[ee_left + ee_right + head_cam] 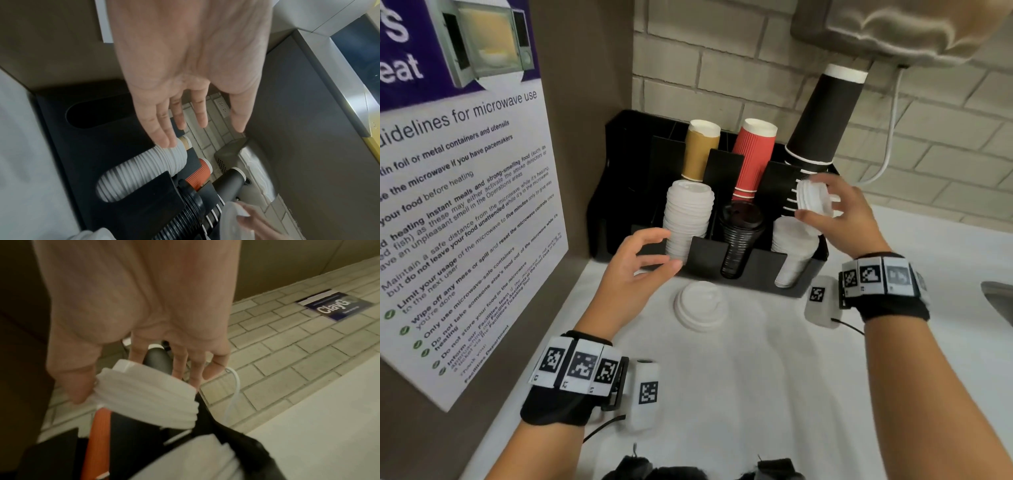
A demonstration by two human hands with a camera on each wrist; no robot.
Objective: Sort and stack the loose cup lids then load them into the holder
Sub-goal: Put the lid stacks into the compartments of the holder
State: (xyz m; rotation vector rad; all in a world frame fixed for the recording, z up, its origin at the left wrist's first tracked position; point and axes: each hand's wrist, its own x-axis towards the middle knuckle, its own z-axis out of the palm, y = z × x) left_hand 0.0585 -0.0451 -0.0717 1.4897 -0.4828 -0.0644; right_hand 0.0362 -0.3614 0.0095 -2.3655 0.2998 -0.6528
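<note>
A black holder (756, 270) stands at the back of the white counter. Its front slots hold a tall white lid stack (688, 219) on the left, black lids (739, 240) in the middle and white lids (792, 253) on the right. My right hand (812, 197) grips a short stack of white lids (816, 205) tilted on its side just above the right slot; the right wrist view shows the same stack (156, 405) between thumb and fingers. My left hand (667, 250) is empty, fingers spread beside the tall white stack (144, 170). Loose white lids (702, 306) lie on the counter before the holder.
Tan cups (700, 150), red cups (751, 157) and a tall black cup stack (822, 120) rise from the holder's rear slots. A microwave poster (458, 205) covers the left wall. A dispenser (893, 27) hangs overhead, with a white cable (887, 150). A sink edge (1000, 301) shows at right.
</note>
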